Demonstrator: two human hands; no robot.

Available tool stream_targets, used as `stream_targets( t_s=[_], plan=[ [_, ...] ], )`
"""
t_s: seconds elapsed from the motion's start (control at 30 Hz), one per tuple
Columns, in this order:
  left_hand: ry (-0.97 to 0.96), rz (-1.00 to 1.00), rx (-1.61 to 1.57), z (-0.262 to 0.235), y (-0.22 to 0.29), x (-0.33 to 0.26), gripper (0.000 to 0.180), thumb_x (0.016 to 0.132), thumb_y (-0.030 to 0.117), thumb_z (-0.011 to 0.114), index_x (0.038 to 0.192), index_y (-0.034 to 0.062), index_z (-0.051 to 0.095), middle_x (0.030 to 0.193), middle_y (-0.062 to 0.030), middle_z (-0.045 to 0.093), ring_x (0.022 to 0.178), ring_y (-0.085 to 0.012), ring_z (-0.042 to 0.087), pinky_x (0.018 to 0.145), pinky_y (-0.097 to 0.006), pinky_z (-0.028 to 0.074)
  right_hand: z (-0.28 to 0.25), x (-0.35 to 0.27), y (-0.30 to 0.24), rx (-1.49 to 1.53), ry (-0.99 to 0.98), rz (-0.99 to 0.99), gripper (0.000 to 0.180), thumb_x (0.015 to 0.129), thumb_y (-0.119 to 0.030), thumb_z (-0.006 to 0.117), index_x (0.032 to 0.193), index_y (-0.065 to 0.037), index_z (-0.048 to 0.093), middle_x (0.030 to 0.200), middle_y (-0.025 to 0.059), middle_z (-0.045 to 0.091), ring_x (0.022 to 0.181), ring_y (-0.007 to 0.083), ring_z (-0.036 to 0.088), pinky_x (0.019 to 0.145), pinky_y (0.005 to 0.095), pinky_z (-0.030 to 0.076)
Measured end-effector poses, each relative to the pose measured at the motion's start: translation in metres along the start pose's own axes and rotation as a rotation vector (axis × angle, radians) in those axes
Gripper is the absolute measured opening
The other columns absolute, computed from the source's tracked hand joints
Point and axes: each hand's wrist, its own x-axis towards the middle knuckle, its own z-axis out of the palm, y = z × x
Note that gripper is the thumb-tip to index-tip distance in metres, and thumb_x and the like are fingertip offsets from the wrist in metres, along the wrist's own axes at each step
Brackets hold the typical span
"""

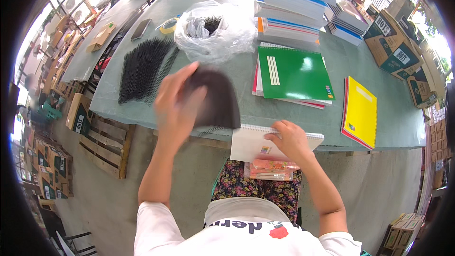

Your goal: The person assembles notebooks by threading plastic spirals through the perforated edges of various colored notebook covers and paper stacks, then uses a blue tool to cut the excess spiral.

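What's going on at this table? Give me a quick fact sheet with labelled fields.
Setting: green worktable seen from above
Left hand: lifts a dark cover sheet, blurred by motion
Right hand: presses on a white spiral notebook at the table's edge
On the lap: orange packet
Left of the hands: row of black binding coils
Behind: clear plastic bag holding more coils
Right side: green notebook, yellow notebook, tall notebook stack
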Motion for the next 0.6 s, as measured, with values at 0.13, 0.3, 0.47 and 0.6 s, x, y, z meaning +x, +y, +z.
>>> stream_targets(
  t_s=[0.13, 0.3, 0.47, 0.6],
  plan=[
    [-0.242, 0.117, 0.272, 0.034, -0.029, -0.117, 0.037, 0.071, 0.005, 0.07, 0.107, 0.0103, 0.064, 0.082, -0.007, 0.059, 0.077, -0.0226, 0.057, 0.07, -0.031, 0.046, 0.005, -0.004, -0.007, -0.063, 0.008, -0.112, 0.019, 0.074, -0.027, 0.067, 0.079, -0.009, 0.062, 0.071, 0.0062, 0.062, 0.075, 0.0246, 0.06, 0.064, 0.0378, 0.042],
    [-0.119, 0.116, 0.206, 0.029, -0.009, -0.1, 0.034, 0.07, 0.005, 0.069, 0.103, 0.0137, 0.066, 0.08, -0.0076, 0.058, 0.074, -0.0224, 0.056, 0.06, -0.033, 0.048, 0.01, -0.015, -0.002, 0.009, 0.082, -0.041, 0.015, 0.072, -0.025, 0.068, 0.073, -0.011, 0.062, 0.063, 0.0046, 0.062, 0.064, 0.0238, 0.06, 0.061, 0.0376, 0.041],
    [-0.49, 0.16, 0.116, 0.042, -0.015, -0.129, 0.034, 0.07, 0.006, 0.067, 0.102, 0.0174, 0.067, 0.08, -0.0067, 0.055, 0.073, -0.0225, 0.056, 0.06, -0.032, 0.049, 0.0, -0.005, -0.004, 0.006, 0.065, -0.068, 0.015, 0.072, -0.024, 0.069, 0.077, -0.01, 0.066, 0.067, 0.0061, 0.064, 0.063, 0.0247, 0.061, 0.062, 0.0366, 0.042],
    [-0.41, 0.09, 0.101, 0.045, -0.024, -0.122, 0.036, 0.069, 0.001, 0.068, 0.102, 0.0149, 0.067, 0.078, -0.0059, 0.053, 0.071, -0.0203, 0.054, 0.058, -0.031, 0.046, 0.004, -0.014, -0.007, 0.078, 0.08, -0.069, 0.014, 0.072, -0.023, 0.069, 0.081, -0.012, 0.068, 0.069, 0.0038, 0.065, 0.064, 0.022, 0.062, 0.06, 0.0348, 0.042]
  ],
)
